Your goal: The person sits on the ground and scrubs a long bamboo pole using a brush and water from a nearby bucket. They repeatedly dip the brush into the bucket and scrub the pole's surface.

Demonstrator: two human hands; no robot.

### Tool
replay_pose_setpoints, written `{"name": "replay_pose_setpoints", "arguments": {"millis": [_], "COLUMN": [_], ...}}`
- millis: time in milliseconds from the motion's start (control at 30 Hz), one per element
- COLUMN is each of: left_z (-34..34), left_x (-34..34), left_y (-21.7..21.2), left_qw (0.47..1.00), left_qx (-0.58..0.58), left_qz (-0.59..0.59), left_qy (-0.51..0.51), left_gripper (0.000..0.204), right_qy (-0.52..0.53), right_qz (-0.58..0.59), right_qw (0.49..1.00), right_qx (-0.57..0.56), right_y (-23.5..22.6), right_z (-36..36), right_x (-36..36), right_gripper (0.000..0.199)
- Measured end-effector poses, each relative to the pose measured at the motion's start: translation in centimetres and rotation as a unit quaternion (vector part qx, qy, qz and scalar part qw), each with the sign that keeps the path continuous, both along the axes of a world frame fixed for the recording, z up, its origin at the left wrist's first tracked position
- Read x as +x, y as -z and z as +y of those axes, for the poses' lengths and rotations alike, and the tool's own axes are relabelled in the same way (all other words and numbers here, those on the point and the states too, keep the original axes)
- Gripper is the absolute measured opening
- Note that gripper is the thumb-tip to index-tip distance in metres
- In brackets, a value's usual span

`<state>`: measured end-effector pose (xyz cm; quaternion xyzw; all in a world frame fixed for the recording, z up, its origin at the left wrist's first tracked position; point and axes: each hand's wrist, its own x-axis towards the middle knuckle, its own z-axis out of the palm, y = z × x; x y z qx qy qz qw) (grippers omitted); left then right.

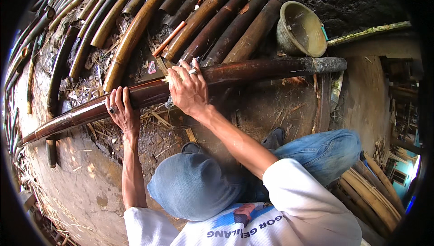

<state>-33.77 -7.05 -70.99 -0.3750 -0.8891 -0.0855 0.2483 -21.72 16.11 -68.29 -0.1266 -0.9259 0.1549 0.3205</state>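
A long, dark brown, wet bamboo pole (253, 70) lies crosswise in front of me, its far right end pale and grey. My left hand (123, 111) has its fingers curled over the pole, with a ring on one finger. Further right, my right hand (189, 85) presses down on the pole's upper side, fingers bent. Small pale and shiny bits show at its edge, but what sits under the palm is mostly hidden. Both hands touch the same pole, a short stretch apart.
Several bamboo poles (135, 33) lie side by side beyond the pole. A worn basin (289, 29) stands at the back right. A wooden post (323, 106) is under the pole's right part. My denim-covered knees (321, 155) are close below; split bamboo (368, 192) lies at lower right.
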Motion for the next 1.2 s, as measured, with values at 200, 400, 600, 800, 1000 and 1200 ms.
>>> {"name": "replay_pose_setpoints", "arguments": {"millis": [200, 400, 600, 800, 1000, 1200], "left_z": [-1.2, 0.1, -1.0, 0.5, 0.2, -0.4], "left_x": [0.0, 1.1, 1.2, 1.7, 1.4, 2.0], "left_y": [0.9, 1.8, 2.2, 3.2, 3.9, 4.1], "left_qw": [1.000, 0.990, 0.997, 0.988, 0.989, 0.986], "left_qx": [0.010, 0.115, 0.049, 0.126, 0.105, 0.130], "left_qz": [0.023, 0.083, 0.046, 0.088, 0.100, 0.106], "left_qy": [-0.012, -0.024, -0.038, -0.025, -0.033, -0.024], "left_gripper": [0.069, 0.062, 0.069, 0.069, 0.062, 0.071], "right_qy": [0.259, 0.153, -0.006, 0.176, -0.067, 0.059], "right_qz": [-0.104, -0.142, -0.120, -0.229, -0.316, -0.287], "right_qw": [0.960, 0.977, 0.989, 0.957, 0.934, 0.943], "right_qx": [-0.034, -0.046, -0.085, -0.004, -0.152, -0.157], "right_y": [0.8, -2.0, -1.4, -0.2, -1.9, -2.5], "right_z": [19.8, 7.0, 6.6, 25.4, 3.1, 20.1], "right_x": [12.3, 4.4, 2.8, 13.4, -1.5, 10.0], "right_gripper": [0.038, 0.026, 0.025, 0.035, 0.037, 0.046]}}
